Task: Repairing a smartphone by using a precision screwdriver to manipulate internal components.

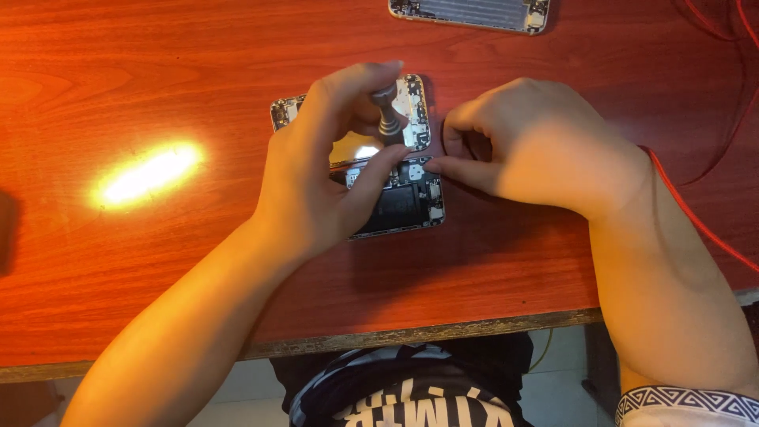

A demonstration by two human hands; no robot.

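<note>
Two hands around opened phone

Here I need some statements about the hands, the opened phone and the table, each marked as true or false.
1. The left hand holds a small screwdriver upright over the opened phone. True.
2. The right hand is lifted high above the table. False: it is down at the phone's right edge, fingertips at the phone.
3. A second phone part lies at the far edge of the table. True.
4. The table is white plastic. False: it is reddish-brown wood.
5. A red cable runs by the right forearm. True.
6. The phone's screen is closed and lit. False: the phone is open and its inner parts show.
</note>
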